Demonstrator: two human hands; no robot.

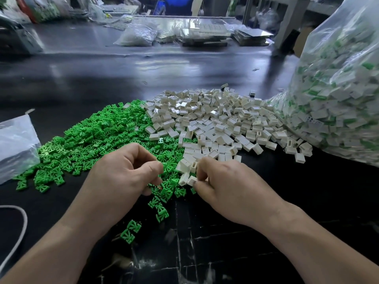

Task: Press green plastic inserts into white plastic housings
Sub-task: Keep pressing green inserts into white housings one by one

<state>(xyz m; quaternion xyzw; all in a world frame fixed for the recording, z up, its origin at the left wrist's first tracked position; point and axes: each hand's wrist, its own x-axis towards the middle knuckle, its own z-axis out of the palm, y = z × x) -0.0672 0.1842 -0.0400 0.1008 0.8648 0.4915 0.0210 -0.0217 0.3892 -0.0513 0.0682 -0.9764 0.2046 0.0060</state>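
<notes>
A wide heap of green plastic inserts covers the left middle of the black table. Beside it on the right lies a heap of white plastic housings. My left hand hovers over the near edge of the green heap, fingers curled, its fingertips down among the green inserts; whether they pinch one is hidden. My right hand sits at the near edge of the white heap and pinches a white housing between thumb and fingers. Another white housing lies just beyond its fingertips.
A big clear bag full of white housings with green inserts stands at the right. A small clear bag lies at the left edge, a white cord at the near left. More bags and trays lie along the table's far side.
</notes>
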